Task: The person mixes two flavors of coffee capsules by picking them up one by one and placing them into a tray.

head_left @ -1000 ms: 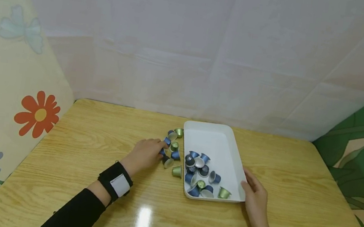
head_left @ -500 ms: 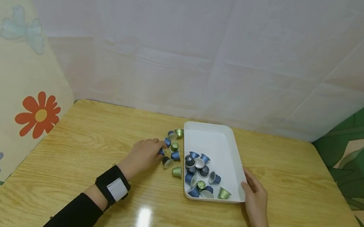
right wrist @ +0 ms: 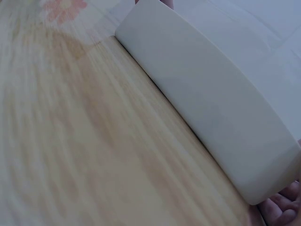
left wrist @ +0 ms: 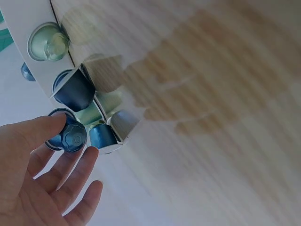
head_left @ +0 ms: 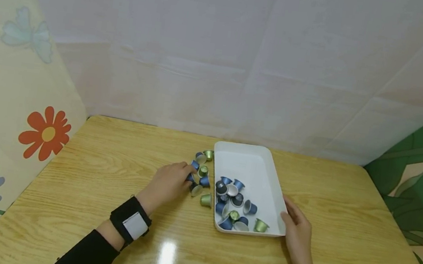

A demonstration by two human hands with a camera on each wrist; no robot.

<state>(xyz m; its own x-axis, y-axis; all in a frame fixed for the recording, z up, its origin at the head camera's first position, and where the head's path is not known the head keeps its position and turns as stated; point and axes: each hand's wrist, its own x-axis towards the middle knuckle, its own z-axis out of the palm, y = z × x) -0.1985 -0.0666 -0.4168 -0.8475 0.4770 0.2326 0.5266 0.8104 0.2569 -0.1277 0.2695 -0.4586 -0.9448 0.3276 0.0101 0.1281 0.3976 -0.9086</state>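
Observation:
In the head view my left hand point(head_left: 168, 184) is at the loose coffee capsules left of a white tray point(head_left: 247, 163). The left wrist view shows its thumb and fingers pinching a blue coffee capsule point(left wrist: 73, 136). Close by lie a dark capsule point(left wrist: 75, 89), another blue capsule point(left wrist: 102, 135) and a pale green capsule point(left wrist: 48, 42). My right hand point(head_left: 298, 230) grips the tray's near right edge, thumb at the rim. The tray wall point(right wrist: 197, 94) fills much of the right wrist view, where only a few fingers show.
Several blue, dark and green capsules point(head_left: 249, 207) lie in the tray's near half. A green capsule point(head_left: 205, 200) rests against its left side, on the wooden table point(head_left: 113, 146). A white cloth point(head_left: 205, 60) hangs behind the table.
My left hand stays among the loose capsules with only a slight shift of its fingers and wrist. The tray and my right hand keep their places.

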